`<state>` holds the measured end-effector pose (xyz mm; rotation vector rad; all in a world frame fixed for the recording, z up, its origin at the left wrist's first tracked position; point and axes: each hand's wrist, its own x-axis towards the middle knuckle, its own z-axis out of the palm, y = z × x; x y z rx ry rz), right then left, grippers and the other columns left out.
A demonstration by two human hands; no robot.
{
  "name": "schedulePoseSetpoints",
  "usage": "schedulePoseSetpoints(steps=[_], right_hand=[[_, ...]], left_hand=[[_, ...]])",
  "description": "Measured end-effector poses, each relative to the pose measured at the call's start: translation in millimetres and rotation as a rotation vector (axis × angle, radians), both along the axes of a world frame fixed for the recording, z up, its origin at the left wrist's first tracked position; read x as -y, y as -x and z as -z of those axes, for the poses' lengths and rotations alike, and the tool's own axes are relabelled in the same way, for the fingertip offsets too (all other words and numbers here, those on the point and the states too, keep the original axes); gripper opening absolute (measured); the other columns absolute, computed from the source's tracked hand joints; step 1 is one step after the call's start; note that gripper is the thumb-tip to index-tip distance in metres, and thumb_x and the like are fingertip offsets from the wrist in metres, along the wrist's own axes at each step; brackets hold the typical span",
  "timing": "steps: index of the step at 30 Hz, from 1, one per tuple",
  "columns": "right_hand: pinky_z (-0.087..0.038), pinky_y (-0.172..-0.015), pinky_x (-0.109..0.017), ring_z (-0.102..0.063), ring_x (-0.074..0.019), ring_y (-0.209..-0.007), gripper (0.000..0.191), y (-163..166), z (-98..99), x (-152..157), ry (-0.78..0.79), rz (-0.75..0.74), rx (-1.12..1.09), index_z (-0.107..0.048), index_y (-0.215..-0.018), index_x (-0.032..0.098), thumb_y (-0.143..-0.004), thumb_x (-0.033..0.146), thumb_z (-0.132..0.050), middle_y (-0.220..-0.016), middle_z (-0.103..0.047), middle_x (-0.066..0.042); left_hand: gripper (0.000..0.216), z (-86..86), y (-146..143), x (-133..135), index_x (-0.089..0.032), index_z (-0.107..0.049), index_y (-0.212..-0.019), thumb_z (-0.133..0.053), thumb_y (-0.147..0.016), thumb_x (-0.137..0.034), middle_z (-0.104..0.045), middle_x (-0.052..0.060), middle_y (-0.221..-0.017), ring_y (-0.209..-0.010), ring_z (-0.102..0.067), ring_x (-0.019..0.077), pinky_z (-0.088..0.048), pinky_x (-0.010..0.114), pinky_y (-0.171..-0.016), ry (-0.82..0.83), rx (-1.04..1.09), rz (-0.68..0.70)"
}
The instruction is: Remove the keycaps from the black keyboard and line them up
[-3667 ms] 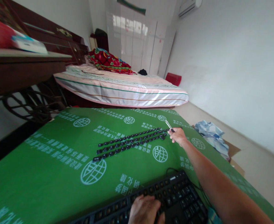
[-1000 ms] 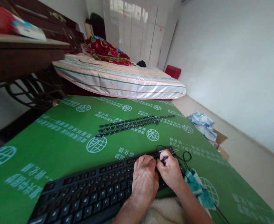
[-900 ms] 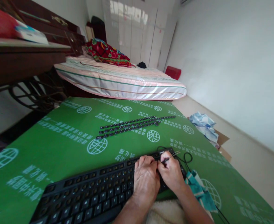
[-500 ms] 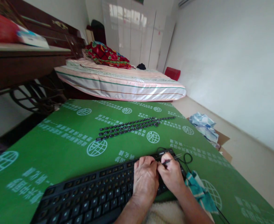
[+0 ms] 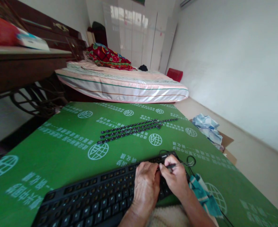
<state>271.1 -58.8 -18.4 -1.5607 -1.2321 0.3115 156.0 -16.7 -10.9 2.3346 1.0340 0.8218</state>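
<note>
A black keyboard (image 5: 106, 192) lies at a slant along the near edge, its upper rows stripped of keycaps and its lower rows still capped. My left hand (image 5: 147, 181) rests over its right part, fingers curled down and fingertips hidden. Close beside it, my right hand (image 5: 175, 176) is closed on a slim dark tool (image 5: 171, 165) with thin metal prongs sticking out to the right. The tool's left end meets the left fingers, where the contact is hidden. Farther back, removed black keycaps (image 5: 129, 130) lie in several slanting rows.
Under everything is a green printed tabletop (image 5: 65, 151). A black cable (image 5: 191, 160) loops right of the keyboard, near a teal-and-white cloth (image 5: 204, 194). Beyond stands a bed (image 5: 122, 83); a sewing-machine table (image 5: 27, 66) is at left, and a cardboard box (image 5: 226, 142) with cloth at right.
The tool in my right hand has tilted, its pronged end now lower. My left hand has shifted slightly left with its knuckles more bent. The keycap rows have not moved.
</note>
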Motion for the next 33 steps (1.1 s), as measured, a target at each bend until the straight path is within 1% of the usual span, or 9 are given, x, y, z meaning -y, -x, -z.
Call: schedulePoseSetpoints(steps=[7,12,15,18,20,22,24,27,33], right_hand=[[-0.033,-0.047,-0.02,-0.037,-0.008,-0.046,0.022,0.0,-0.3,3.5,-0.015,-0.018,-0.053,-0.043,-0.066,0.02,-0.083,0.031,-0.051,-0.053,-0.038,0.007],[-0.039,-0.053,-0.022,-0.045,-0.0103,-0.051,0.024,-2.2,0.5,3.5,-0.073,0.046,-0.059,-0.047,-0.066,0.019,-0.087,0.03,-0.046,-0.053,-0.045,0.004],[-0.044,-0.064,-0.025,-0.055,-0.0133,-0.067,0.019,-6.6,-5.1,4.1,-0.168,0.078,0.033,-0.051,-0.069,0.018,-0.086,0.023,-0.046,-0.07,-0.057,-0.002],[-0.044,-0.081,-0.031,-0.057,-0.0176,-0.088,0.01,-10.5,-12.4,7.0,-0.245,0.062,0.189,-0.055,-0.076,0.019,-0.083,0.016,-0.048,-0.086,-0.061,-0.005],[-0.045,-0.079,-0.029,-0.058,-0.0168,-0.085,0.013,-10.7,-15.6,9.4,-0.194,-0.006,0.263,-0.057,-0.086,0.019,-0.082,0.011,-0.048,-0.085,-0.062,-0.005],[-0.046,-0.072,-0.025,-0.059,-0.0148,-0.077,0.024,-8.9,-17.0,10.7,-0.104,-0.1,0.3,-0.058,-0.097,0.019,-0.08,0.007,-0.046,-0.084,-0.062,-0.005],[-0.046,-0.067,-0.023,-0.059,-0.0136,-0.072,0.033,-5.9,-17.2,10.3,-0.053,-0.179,0.316,-0.058,-0.103,0.018,-0.077,0.004,-0.044,-0.082,-0.063,-0.004],[-0.045,-0.062,-0.02,-0.057,-0.012,-0.066,0.035,-2.0,-17.6,7.0,-0.011,-0.241,0.296,-0.062,-0.098,0.018,-0.074,0.001,-0.044,-0.075,-0.062,-0.002],[-0.045,-0.06,-0.02,-0.058,-0.0114,-0.062,0.021,-3.1,-18.0,2.6,0.042,-0.27,0.195,-0.068,-0.086,0.019,-0.078,0.01,-0.051,-0.072,-0.065,-0.001]], left_hand=[[0.018,2.0,3.5,-4.4,-0.018,-0.065,-0.085,-0.051,-0.078,-0.009,-0.065,0.005,-0.078,-0.078,-0.057,0.0227,-0.046,0.037,-0.071,0.004,0.103,0.026],[0.02,9.7,4.6,-6.8,-0.016,-0.065,-0.093,-0.052,-0.078,-0.012,-0.066,0.006,-0.082,-0.079,-0.059,0.0224,-0.049,0.036,-0.072,-0.019,0.179,0.009],[0.02,13.4,5.4,-7.0,-0.016,-0.064,-0.096,-0.053,-0.079,-0.015,-0.067,0.006,-0.083,-0.079,-0.061,0.0211,-0.051,0.034,-0.072,-0.001,0.254,-0.013],[0.015,14.7,5.8,-7.1,-0.018,-0.065,-0.091,-0.056,-0.079,-0.019,-0.066,0.005,-0.081,-0.076,-0.062,0.0193,-0.052,0.032,-0.07,0.064,0.325,-0.036],[0.011,14.5,5.9,-7.6,-0.019,-0.065,-0.086,-0.059,-0.077,-0.021,-0.066,0.003,-0.079,-0.074,-0.063,0.0183,-0.052,0.03,-0.068,0.107,0.365,-0.056],[0.009,13.6,6.4,-8.3,-0.019,-0.065,-0.083,-0.06,-0.076,-0.023,-0.066,0.003,-0.077,-0.072,-0.063,0.0176,-0.053,0.029,-0.066,0.139,0.399,-0.07],[0.009,12.2,7.3,-9.0,-0.019,-0.066,-0.081,-0.061,-0.076,-0.026,-0.066,0.002,-0.075,-0.071,-0.064,0.0171,-0.053,0.028,-0.065,0.166,0.426,-0.074],[0.013,10.5,9.0,-9.7,-0.02,-0.066,-0.079,-0.062,-0.075,-0.031,-0.066,0.002,-0.072,-0.067,-0.064,0.0165,-0.053,0.026,-0.062,0.198,0.455,-0.075],[0.016,11.5,10.2,-9.5,-0.019,-0.065,-0.083,-0.064,-0.073,-0.032,-0.067,0.001,-0.072,-0.066,-0.063,0.0158,-0.054,0.027,-0.064,0.242,0.496,-0.099]])
